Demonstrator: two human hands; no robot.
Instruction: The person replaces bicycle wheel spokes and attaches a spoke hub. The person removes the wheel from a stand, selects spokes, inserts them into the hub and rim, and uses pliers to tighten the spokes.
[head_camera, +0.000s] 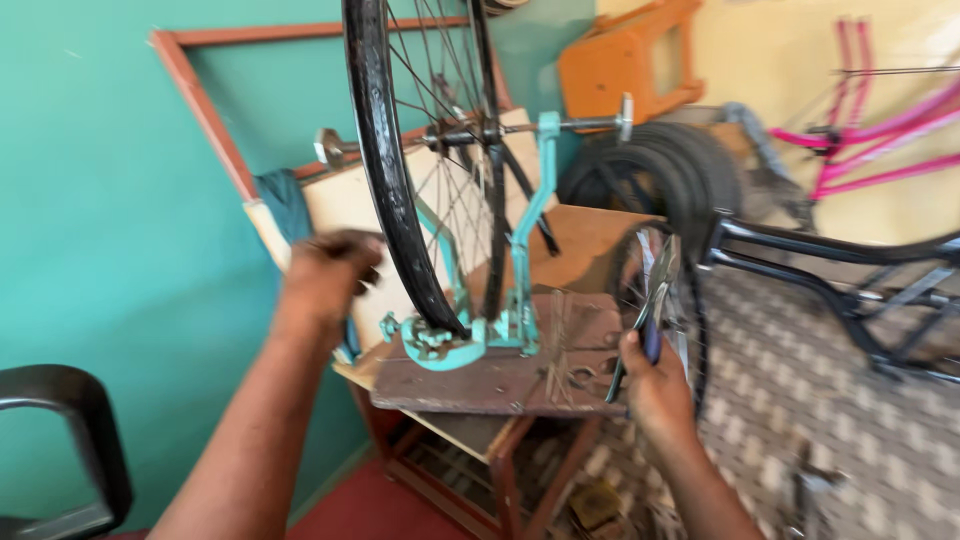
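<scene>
the bicycle wheel (400, 160) stands upright in a teal truing stand (520, 250) on a worn wooden bench (480, 385) against the teal wall (110, 220), its stand set near the bench's left edge. the left hand (325, 275) is at the rim's left side (too blurred to tell how its fingers sit), while the right hand (655, 385), fingers closed around pliers (650, 300), hovers off the bench's right edge, close to stacked tyres (650, 170) and a black frame (840, 280) over patterned floor (800, 400).

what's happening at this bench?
A person is working on a bicycle wheel mounted upright in a teal stand on a small wooden table. The left hand is at the wheel's rim, blurred, so the grip is unclear. The right hand holds pliers beside the table. Tyres and a pink bicycle frame sit behind.
</scene>
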